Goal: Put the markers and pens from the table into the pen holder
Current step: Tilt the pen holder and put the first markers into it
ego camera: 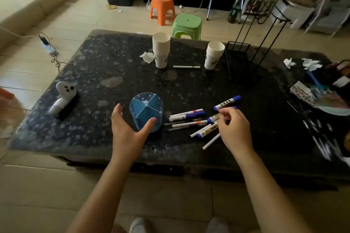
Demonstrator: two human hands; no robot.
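Observation:
A clear blue pen holder (146,108) with divided compartments stands near the front of the dark speckled table (106,73). My left hand (127,132) is open just in front of it, thumb against its lower right side. To its right lies a pile of several markers and pens (186,118), white barrels with blue caps. My right hand (233,127) hovers over the pile's right part, fingertips curled and pinching at a blue-capped marker (213,118). Another blue marker (227,102) lies just beyond my fingers. One white pen (186,66) lies alone farther back, between the cup stacks.
Two stacks of paper cups (161,49) (214,55) stand at the back, with a black wire basket (239,58) and wire rack to the right. Crumpled tissues (147,56), a white figure-shaped item (63,96) at left, and papers and clutter (318,96) at right. Orange and green stools stand behind.

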